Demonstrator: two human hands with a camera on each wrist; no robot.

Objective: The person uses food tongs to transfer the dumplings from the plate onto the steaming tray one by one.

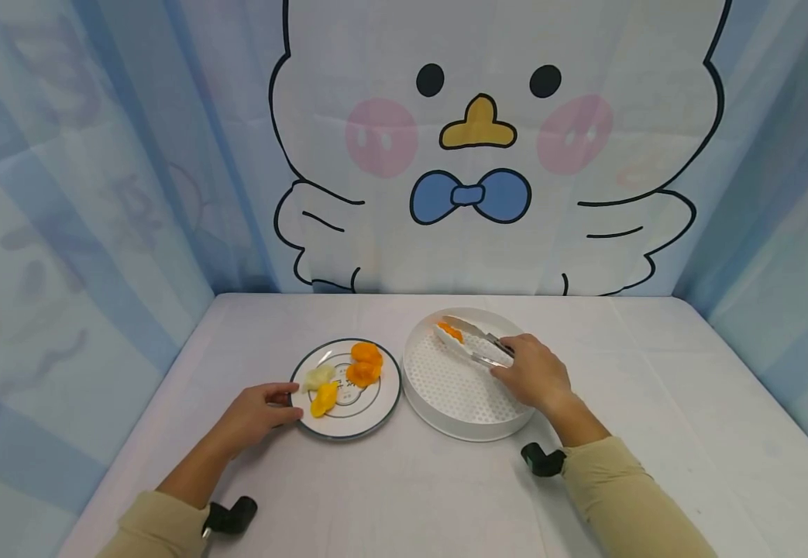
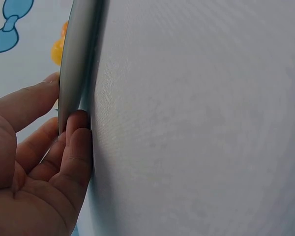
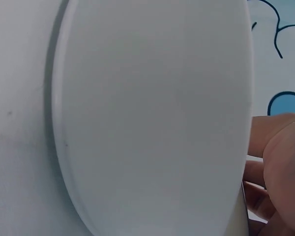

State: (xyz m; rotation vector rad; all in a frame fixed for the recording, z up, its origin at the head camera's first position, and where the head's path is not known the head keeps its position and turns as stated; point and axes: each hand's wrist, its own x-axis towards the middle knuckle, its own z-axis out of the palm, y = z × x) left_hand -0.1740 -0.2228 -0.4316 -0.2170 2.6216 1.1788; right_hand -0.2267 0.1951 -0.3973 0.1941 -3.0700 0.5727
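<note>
My left hand (image 1: 262,409) pinches the left rim of a white plate (image 1: 378,407) with a dark edge, thumb on top and fingers beneath in the left wrist view. On the plate lie two orange pieces (image 1: 365,364), a yellow piece (image 1: 324,398) and a pale yellow-green piece (image 1: 318,377). My right hand (image 1: 534,373) grips metal tongs (image 1: 473,328) over a round white steamer tray (image 1: 469,428) with a dotted floor. Between the tongs' tips is an orange piece (image 1: 450,332) with white beside it; whether that white belongs to the piece I cannot tell.
Plate and tray stand side by side on a white-covered table (image 1: 654,387). A printed curtain (image 1: 480,256) hangs along the table's back edge, and blue curtains (image 1: 62,310) hang at both sides. Black wrist cameras (image 1: 232,516) hang by each sleeve.
</note>
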